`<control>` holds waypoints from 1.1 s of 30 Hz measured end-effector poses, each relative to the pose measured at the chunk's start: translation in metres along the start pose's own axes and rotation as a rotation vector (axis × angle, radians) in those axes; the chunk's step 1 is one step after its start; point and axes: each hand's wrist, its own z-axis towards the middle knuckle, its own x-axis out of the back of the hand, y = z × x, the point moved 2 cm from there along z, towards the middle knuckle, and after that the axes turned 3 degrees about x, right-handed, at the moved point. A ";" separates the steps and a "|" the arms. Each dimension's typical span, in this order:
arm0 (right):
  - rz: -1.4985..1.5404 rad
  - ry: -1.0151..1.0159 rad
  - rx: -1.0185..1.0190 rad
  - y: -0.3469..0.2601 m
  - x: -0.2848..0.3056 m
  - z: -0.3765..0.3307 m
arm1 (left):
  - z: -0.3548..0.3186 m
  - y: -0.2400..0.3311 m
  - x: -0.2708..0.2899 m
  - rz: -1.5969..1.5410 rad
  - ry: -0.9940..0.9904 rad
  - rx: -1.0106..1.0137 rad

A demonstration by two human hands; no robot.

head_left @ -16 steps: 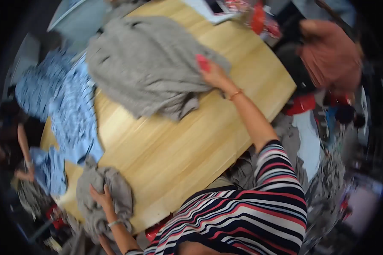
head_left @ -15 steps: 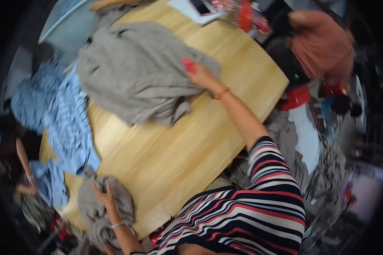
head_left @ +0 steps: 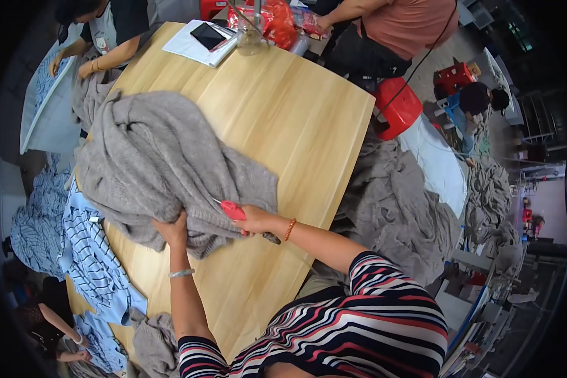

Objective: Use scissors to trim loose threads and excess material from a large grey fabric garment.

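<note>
A large grey knit garment (head_left: 164,164) lies bunched on the wooden table. My left hand (head_left: 172,230) grips its near edge, with the fingers partly hidden in the folds. In my right hand (head_left: 256,220) is a small red-handled tool (head_left: 232,210) with a thin metal tip that points at the knit. That hand is closed around the handle and rests against the right side of the garment. The tool's exact kind is hard to make out. A dark piece shows below the right wrist.
Blue checked garments (head_left: 97,258) hang over the table's left edge, near a smaller grey knit bundle (head_left: 154,343). At the far edge are a phone (head_left: 208,36) on papers and red plastic packaging (head_left: 278,25). A red stool (head_left: 398,108) and grey knit piles (head_left: 397,208) stand right. Other people work around.
My left hand has left the small grey bundle and taken hold of the large garment's near edge. My right hand, with the red-handled tool, has come nearer to me and the left hand.
</note>
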 end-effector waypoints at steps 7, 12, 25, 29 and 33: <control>-0.103 -0.200 -0.136 0.025 -0.060 -0.074 | -0.066 -0.050 0.055 -0.092 -0.356 0.040; -0.208 -0.068 0.400 0.032 -0.104 -0.118 | -0.087 -0.124 0.118 0.380 -0.512 -0.034; -0.574 0.414 0.282 -0.048 -0.034 -0.201 | -0.266 -0.046 0.160 0.161 -0.019 0.117; -0.737 0.468 0.496 -0.082 -0.036 -0.188 | -0.278 -0.068 0.152 -0.221 0.084 0.121; -0.823 0.456 0.653 -0.092 -0.031 -0.166 | -0.233 -0.027 0.170 0.204 0.197 -0.136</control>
